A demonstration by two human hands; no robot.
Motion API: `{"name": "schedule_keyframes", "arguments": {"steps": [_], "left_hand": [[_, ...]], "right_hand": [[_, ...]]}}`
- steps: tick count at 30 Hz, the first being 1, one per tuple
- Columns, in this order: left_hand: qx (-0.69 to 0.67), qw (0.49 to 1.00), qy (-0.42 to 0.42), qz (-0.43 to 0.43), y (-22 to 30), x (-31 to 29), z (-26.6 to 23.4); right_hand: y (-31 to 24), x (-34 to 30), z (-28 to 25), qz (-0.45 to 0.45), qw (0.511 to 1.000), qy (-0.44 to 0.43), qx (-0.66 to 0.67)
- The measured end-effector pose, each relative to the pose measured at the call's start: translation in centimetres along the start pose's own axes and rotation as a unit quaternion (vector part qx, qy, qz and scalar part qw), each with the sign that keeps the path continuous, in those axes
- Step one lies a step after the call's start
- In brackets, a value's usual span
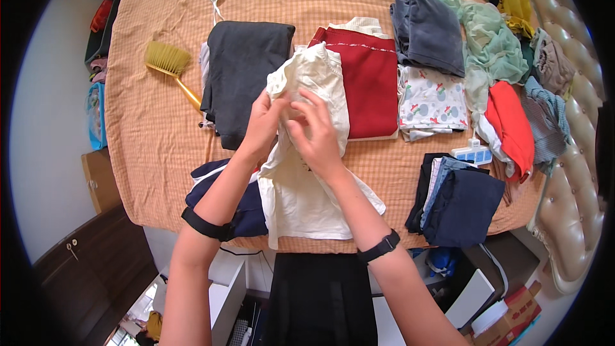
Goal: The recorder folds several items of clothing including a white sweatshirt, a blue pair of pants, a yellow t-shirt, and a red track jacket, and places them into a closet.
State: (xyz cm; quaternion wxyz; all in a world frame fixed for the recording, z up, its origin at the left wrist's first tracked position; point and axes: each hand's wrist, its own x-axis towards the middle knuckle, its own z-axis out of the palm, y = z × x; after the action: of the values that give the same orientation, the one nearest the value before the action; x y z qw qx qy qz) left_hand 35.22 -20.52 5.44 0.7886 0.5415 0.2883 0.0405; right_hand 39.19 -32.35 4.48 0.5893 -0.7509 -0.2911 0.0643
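A white shirt [304, 202] lies crumpled at the bed's near edge, its upper part lifted and bunched. My left hand [261, 125] grips the bunched fabric, thumb and fingers closed on its left side. My right hand [315, 131] is over the middle of the shirt with its fingers apart and partly curled; whether its fingertips touch the cloth is hard to see. The shirt's top overlaps a folded dark grey garment [246, 70] on the left and a folded red garment [368, 90] on the right. Beside my left forearm is a navy garment [246, 214], partly covered.
A yellow-bristled brush [168, 61] rests on the checked bedsheet [150, 147] at left. Folded blue-grey clothing [428, 29], a patterned white garment [434, 102] and a navy stack [464, 205] lie right, near a power strip [472, 154]. Loose clothes line the padded headboard [567, 198].
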Motion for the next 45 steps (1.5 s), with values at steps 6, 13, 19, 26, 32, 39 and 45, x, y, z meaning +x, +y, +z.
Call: {"name": "schedule_keyframes", "arguments": {"steps": [6, 13, 19, 26, 32, 39, 45], "left_hand": [[-0.012, 0.999, 0.014, 0.035, 0.2, -0.4, 0.2], [-0.041, 0.998, -0.039, 0.028, 4.2, -2.2, 1.0], [-0.004, 0.989, -0.067, 0.135, 9.6, -2.6, 1.7], [0.058, 0.964, -0.101, 0.241, 18.1, -3.6, 4.6], [0.091, 0.940, -0.135, 0.301, 27.1, -6.2, 8.0], [0.146, 0.891, -0.114, 0.415, 32.1, -5.8, 10.6], [0.156, 0.893, -0.126, 0.403, 34.0, -4.3, 12.6]], "right_hand": [[5.2, 3.3, -4.3, 0.260, 0.944, 0.158, 0.126], [3.7, 5.9, -7.9, 0.382, 0.787, -0.160, 0.457], [-4.8, 8.2, -11.1, 0.179, 0.936, -0.013, 0.302], [-14.3, 12.3, -15.6, 0.029, 0.973, 0.049, 0.224], [-22.8, 15.2, -19.9, -0.034, 0.976, 0.074, 0.201], [-28.3, 17.9, -23.6, -0.116, 0.978, 0.099, 0.140], [-27.7, 20.2, -26.0, -0.110, 0.987, 0.082, 0.080]]}}
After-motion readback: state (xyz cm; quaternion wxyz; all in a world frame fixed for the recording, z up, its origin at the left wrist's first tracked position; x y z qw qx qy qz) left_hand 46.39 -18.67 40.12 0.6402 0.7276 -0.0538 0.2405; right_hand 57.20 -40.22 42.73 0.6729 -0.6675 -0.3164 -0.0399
